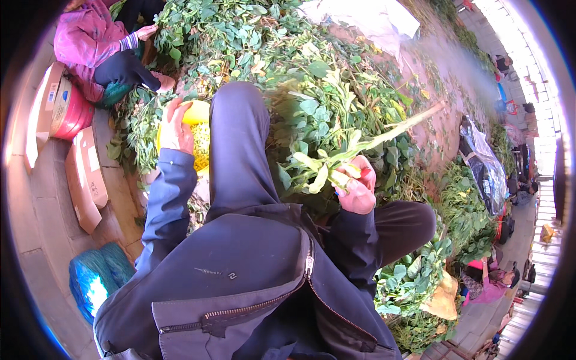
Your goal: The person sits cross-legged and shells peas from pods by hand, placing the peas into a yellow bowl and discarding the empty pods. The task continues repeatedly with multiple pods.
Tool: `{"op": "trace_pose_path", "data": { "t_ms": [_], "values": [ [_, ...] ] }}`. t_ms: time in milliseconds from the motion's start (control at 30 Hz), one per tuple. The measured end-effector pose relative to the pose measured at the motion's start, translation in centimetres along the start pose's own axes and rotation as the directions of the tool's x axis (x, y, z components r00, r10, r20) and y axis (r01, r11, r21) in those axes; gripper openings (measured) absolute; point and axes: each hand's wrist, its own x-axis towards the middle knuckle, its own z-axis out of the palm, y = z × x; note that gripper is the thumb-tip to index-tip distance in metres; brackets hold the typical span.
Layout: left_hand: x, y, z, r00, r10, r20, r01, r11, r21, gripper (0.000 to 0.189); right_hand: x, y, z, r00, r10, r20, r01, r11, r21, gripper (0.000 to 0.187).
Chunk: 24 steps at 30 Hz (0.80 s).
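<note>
My right hand (358, 185) grips a cut green bean plant stalk (391, 131) with plump pods (319, 179) hanging by the fingers; the bare stem end points up and right. My left hand (176, 128) lies over the rim of a yellow bowl (197, 113), fingers spread across its edge. Shelled yellow-green beans (200, 141) fill the part of the bowl that shows beside my raised knee. Whether the left fingers pinch anything is hidden. A heap of leafy bean plants (315, 90) spreads in front of me and around my legs.
A person in a pink jacket (90, 40) sits at the upper left. Cardboard pieces (85, 180), a pink tub (76, 110) and a blue bag (96, 274) lie left on the paving. A white sheet (369, 22) is beyond the heap; a dark plastic-wrapped bundle (483, 166) lies right.
</note>
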Motion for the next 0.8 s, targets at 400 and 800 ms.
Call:
{"op": "trace_pose_path", "data": {
  "t_ms": [400, 800],
  "values": [
    [-0.4, 17.4, 3.9, 0.332, 0.310, 0.891, 0.880, 0.239, -0.411, 0.033, 1.9, -1.6, 3.0, 0.998, 0.029, 0.051, -0.013, 0.960, -0.281, 0.004],
    [1.0, 17.9, 5.6, 0.506, 0.023, 0.862, 0.721, 0.538, -0.437, 0.020, 4.5, -0.6, 4.6, 0.968, -0.224, -0.110, 0.104, 0.764, -0.637, 0.019]
  ]
}}
